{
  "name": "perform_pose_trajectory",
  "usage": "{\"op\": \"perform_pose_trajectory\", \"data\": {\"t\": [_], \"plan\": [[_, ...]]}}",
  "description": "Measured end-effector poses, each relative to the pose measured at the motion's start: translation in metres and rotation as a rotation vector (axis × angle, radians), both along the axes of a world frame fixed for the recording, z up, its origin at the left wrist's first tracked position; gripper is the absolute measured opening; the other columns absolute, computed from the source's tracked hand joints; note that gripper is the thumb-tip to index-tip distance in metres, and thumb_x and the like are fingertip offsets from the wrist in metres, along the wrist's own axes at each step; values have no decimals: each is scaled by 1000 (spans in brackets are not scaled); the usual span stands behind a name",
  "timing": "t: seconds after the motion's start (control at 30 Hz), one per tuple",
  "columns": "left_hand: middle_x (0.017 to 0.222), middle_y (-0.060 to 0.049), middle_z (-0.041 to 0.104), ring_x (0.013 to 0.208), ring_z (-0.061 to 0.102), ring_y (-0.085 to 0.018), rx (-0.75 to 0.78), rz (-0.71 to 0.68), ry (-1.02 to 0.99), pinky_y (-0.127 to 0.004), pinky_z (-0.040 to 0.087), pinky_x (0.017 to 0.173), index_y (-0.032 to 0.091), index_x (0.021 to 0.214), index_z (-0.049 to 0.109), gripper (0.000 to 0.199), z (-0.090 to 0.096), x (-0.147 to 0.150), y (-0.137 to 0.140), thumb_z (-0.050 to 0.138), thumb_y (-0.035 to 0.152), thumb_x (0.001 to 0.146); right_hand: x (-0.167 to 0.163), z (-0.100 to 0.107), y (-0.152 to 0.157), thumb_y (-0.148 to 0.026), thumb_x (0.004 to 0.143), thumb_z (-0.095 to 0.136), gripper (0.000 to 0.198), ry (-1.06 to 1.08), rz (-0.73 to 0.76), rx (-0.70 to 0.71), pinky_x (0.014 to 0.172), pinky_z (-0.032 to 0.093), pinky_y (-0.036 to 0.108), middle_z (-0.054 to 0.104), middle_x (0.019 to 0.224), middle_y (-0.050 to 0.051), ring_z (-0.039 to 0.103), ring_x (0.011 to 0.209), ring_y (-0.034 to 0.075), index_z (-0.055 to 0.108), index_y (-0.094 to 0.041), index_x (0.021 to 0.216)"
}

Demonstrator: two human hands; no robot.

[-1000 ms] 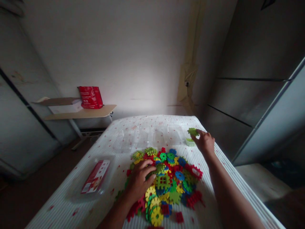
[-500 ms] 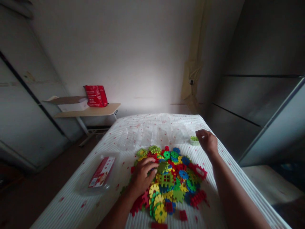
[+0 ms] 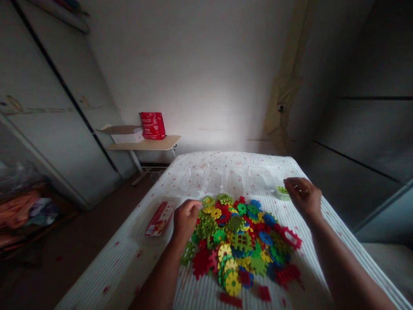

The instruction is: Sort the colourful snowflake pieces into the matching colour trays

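Observation:
A heap of plastic building pieces (image 3: pixel 240 241) in red, yellow, green and blue, notched discs and squares, lies on the striped cloth. My left hand (image 3: pixel 186 219) is over the heap's upper left edge, fingers drawn together; what they hold, if anything, is hidden. To the right of the heap, my right hand (image 3: pixel 305 199) is raised with curled fingers, beside light-green pieces (image 3: pixel 282 190) in the right end of a clear compartmented tray (image 3: pixel 227 183). Whether this hand holds a piece cannot be made out.
A clear plastic lid (image 3: pixel 140 230) with a red-and-white label (image 3: pixel 160 218) lies left of the heap. Beyond the bed's far left corner, a small table (image 3: pixel 155 144) bears a white box (image 3: pixel 127 135) and a red bag (image 3: pixel 153 125). Cabinets stand on both sides.
My left hand has drawn back from the middle of the heap to its left edge, and its spread fingers have come together. My right hand stays by the light-green pieces. The view has turned left.

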State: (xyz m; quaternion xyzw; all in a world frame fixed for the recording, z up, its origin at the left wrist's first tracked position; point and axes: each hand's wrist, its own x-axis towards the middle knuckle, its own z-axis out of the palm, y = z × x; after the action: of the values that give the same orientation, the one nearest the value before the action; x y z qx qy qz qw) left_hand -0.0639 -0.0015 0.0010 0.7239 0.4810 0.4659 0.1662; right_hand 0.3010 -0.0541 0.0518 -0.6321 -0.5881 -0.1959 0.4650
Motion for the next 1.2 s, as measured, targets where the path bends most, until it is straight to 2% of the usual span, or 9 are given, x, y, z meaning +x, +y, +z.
{"op": "perform_pose_trajectory", "data": {"t": [0.13, 0.23, 0.37, 0.47, 0.57, 0.8, 0.9, 1.1, 1.2], "plan": [[87, -3, 69, 85, 62, -16, 45, -167, 44, -28, 50, 77, 20, 83, 68, 22, 4, 7, -6, 47, 16, 75, 0, -7, -16, -36, 84, 48, 27, -142, 99, -36, 59, 44, 29, 64, 65, 6, 58, 60, 18, 62, -19, 70], [102, -5, 68, 100, 58, -19, 62, -292, 149, -35, 45, 92, 22, 96, 68, 27, 4, 19, -14, 54, 17, 74, 5, -26, -33, -30, 85, 49, 21, -254, 249, -150, 63, 45, 30, 65, 67, 6, 58, 64, 18, 62, -20, 71], [121, -3, 61, 114, 51, -22, 47, -387, 347, -41, 39, 99, 27, 116, 60, 46, -2, 36, -18, 58, 18, 72, 20, -57, -53, -24, 83, 52, 15, -301, 287, -177, 63, 46, 29, 65, 68, 5, 58, 65, 17, 64, -20, 76], [125, -3, 58, 114, 50, -24, 0, -350, 432, -44, 38, 98, 27, 122, 56, 50, -6, 41, -18, 58, 19, 72, 25, -71, -58, -24, 84, 52, 14, -288, 297, -203, 63, 46, 28, 65, 70, 6, 58, 66, 17, 64, -20, 78], [121, -4, 60, 110, 52, -25, -49, -306, 411, -45, 39, 96, 26, 122, 55, 52, -7, 38, -18, 59, 19, 71, 21, -75, -55, -26, 85, 49, 19, -280, 315, -245, 62, 47, 28, 65, 70, 6, 58, 66, 17, 65, -20, 78], [120, -7, 60, 110, 55, -20, -95, -248, -27, -36, 43, 96, 21, 122, 54, 41, -10, 25, -10, 54, 30, 82, 16, -77, -51, -31, 87, 44, 28, -293, 299, -290, 60, 46, 29, 66, 70, 9, 58, 65, 18, 66, -19, 76], [121, -8, 59, 109, 57, -19, -103, -216, -133, -33, 46, 93, 20, 123, 51, 42, -12, 24, -8, 52, 32, 84, 18, -79, -51, -31, 88, 41, 30, -301, 291, -297, 60, 46, 29, 66, 69, 8, 58, 64, 18, 66, -19, 76], [123, -6, 57, 114, 52, -20, 28, -209, 23, -35, 42, 99, 24, 125, 49, 49, -9, 33, -15, 57, 24, 77, 19, -82, -49, -31, 90, 40, 33, -375, 282, -345, 60, 43, 27, 65, 69, 8, 57, 64, 17, 65, -19, 73], [126, -6, 54, 117, 49, -20, 32, -231, 72, -36, 40, 101, 24, 130, 44, 53, -10, 39, -18, 55, 22, 78, 18, -82, -49, -32, 90, 38, 35, -391, 278, -347, 59, 42, 28, 64, 66, 7, 55, 63, 17, 65, -19, 71]]}}
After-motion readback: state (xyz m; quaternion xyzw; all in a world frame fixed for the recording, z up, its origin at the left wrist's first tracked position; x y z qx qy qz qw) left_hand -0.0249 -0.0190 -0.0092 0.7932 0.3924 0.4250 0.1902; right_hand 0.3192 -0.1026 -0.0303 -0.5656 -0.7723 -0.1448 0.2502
